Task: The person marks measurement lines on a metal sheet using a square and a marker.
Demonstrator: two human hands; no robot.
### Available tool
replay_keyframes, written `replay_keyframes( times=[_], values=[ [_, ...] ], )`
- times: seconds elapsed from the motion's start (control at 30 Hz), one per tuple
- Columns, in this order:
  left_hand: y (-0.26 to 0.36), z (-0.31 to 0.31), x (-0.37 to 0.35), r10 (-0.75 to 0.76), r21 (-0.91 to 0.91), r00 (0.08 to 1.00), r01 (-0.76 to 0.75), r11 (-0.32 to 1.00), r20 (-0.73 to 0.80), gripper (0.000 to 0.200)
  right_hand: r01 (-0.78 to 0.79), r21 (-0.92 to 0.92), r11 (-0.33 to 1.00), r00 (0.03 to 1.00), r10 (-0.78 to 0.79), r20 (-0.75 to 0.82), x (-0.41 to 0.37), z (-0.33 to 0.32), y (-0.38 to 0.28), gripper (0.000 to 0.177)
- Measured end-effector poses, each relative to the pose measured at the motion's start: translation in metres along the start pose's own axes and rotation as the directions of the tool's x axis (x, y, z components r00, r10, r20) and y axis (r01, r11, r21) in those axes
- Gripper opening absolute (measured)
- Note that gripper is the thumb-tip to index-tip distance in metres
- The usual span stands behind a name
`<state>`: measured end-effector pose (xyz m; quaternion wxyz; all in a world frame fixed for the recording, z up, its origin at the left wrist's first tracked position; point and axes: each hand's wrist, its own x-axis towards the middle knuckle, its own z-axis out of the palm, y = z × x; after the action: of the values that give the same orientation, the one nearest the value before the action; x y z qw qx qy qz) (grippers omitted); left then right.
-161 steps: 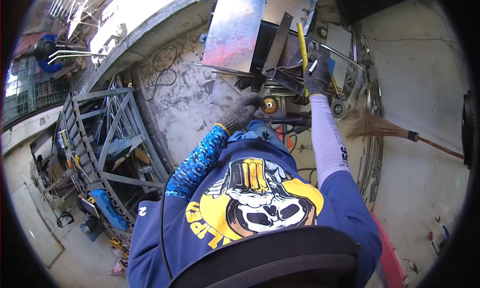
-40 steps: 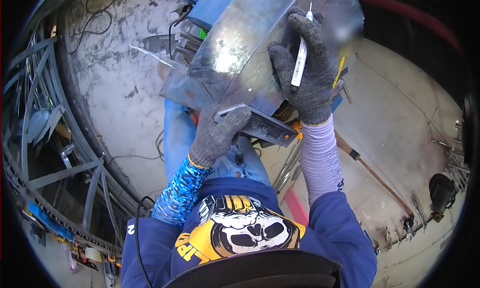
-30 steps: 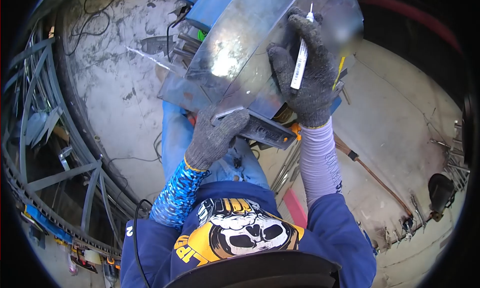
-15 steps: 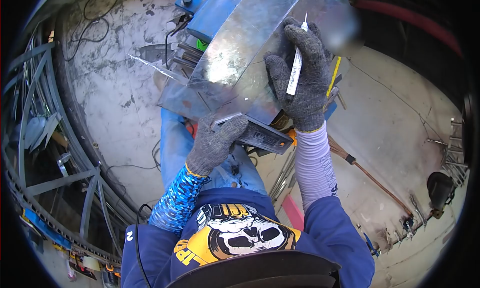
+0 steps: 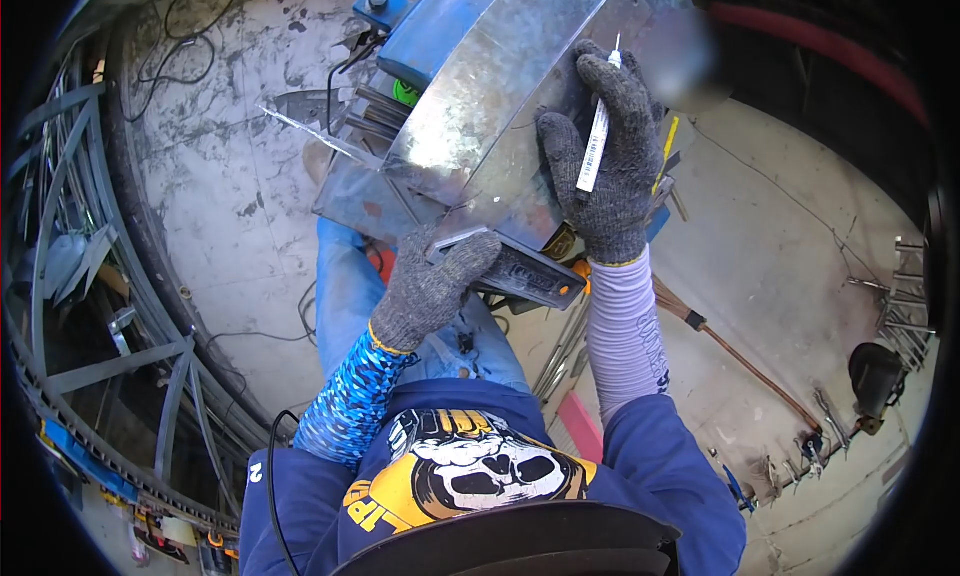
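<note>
My right hand [image 5: 612,156], in a grey knit glove, holds a slim white marker pen [image 5: 592,154] with a barcode label and a thin needle-like tip pointing away from me. That hand is over the right part of a curved, shiny sheet-metal piece [image 5: 455,106]. At the sheet's near edge, my left hand [image 5: 430,286], also gloved in grey, is closed on a black flat tool [image 5: 535,274] with raised lettering and a hole near its end. A pale metal edge of the tool shows by the fingers; the glove hides the rest.
Blue machinery [image 5: 440,36] lies beyond the sheet. A yellow strip [image 5: 666,156] sits right of my right hand. Metal bars and offcuts [image 5: 80,246] fill the left side. A broom [image 5: 735,346] and a dark welding mask [image 5: 880,381] lie at right.
My right hand and the marker pen have shifted very slightly to the right and toward me. The left hand keeps its hold on the black tool, nearly still.
</note>
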<state>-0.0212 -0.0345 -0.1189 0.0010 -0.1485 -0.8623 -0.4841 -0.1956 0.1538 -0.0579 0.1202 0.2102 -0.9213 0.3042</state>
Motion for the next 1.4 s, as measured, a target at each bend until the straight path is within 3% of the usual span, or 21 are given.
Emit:
replay_keyframes(
  times=[0.13, 0.2, 0.33, 0.4, 0.53, 0.6, 0.63, 0.87, 0.97, 1.13, 1.4],
  values=[
    [0.0, -0.001, 0.0, -0.004, -0.014, 1.0, 0.004, 1.0, 0.003, 0.071, -0.008, 0.019, 1.0, 1.0, 0.009, -0.015, 0.0, 0.001, -0.002, 0.053],
    [-0.002, 0.001, 0.001, -0.024, -0.184, 1.0, 0.023, 0.983, -0.006, 0.057, 0.001, 0.019, 1.0, 1.0, -0.001, -0.019, 0.0, 0.002, -0.002, 0.053],
    [-0.004, 0.003, 0.0, -0.022, -0.196, 1.0, 0.017, 0.981, -0.022, 0.059, 0.019, -0.002, 1.0, 1.0, -0.019, -0.014, 0.002, 0.0, -0.004, 0.051],
    [-0.005, 0.004, -0.001, -0.065, -0.289, 0.996, 0.082, 0.954, 0.068, 0.058, 0.011, 0.024, 1.0, 1.0, -0.01, -0.02, 0.002, 0.001, -0.003, 0.05],
    [-0.001, 0.0, 0.003, -0.079, -0.295, 0.991, 0.107, 0.949, 0.106, 0.054, 0.003, 0.054, 0.999, 0.999, -0.001, -0.046, 0.001, 0.002, -0.003, 0.049],
    [0.005, -0.005, 0.007, -0.289, -0.473, 0.885, 0.444, 0.761, 0.366, 0.05, -0.013, 0.051, 0.999, 0.999, 0.015, -0.039, 0.0, 0.003, -0.005, 0.05],
    [0.002, 0.003, 0.004, -0.069, -0.271, 0.997, 0.075, 0.96, 0.032, 0.048, -0.013, 0.042, 0.999, 0.999, 0.015, -0.032, 0.0, 0.002, -0.005, 0.05],
    [0.002, 0.003, 0.001, -0.084, -0.237, 0.994, 0.099, 0.967, 0.07, 0.047, -0.016, 0.013, 1.0, 1.0, 0.016, -0.018, -0.001, 0.0, -0.005, 0.052],
    [0.003, 0.003, 0.004, -0.155, -0.303, 0.978, 0.192, 0.934, 0.142, 0.046, -0.02, 0.03, 0.999, 0.999, 0.021, -0.026, -0.002, 0.002, -0.003, 0.053],
    [0.001, -0.002, 0.016, -0.011, -0.283, 0.998, -0.005, 0.959, -0.055, 0.042, -0.013, 0.026, 1.0, 1.0, 0.014, -0.024, -0.001, 0.001, -0.003, 0.052],
    [-0.001, -0.003, 0.019, 0.018, -0.254, 0.997, -0.035, 0.966, -0.072, 0.042, -0.021, 0.044, 0.999, 0.999, 0.022, -0.038, -0.002, 0.004, -0.003, 0.052]
  ],
)
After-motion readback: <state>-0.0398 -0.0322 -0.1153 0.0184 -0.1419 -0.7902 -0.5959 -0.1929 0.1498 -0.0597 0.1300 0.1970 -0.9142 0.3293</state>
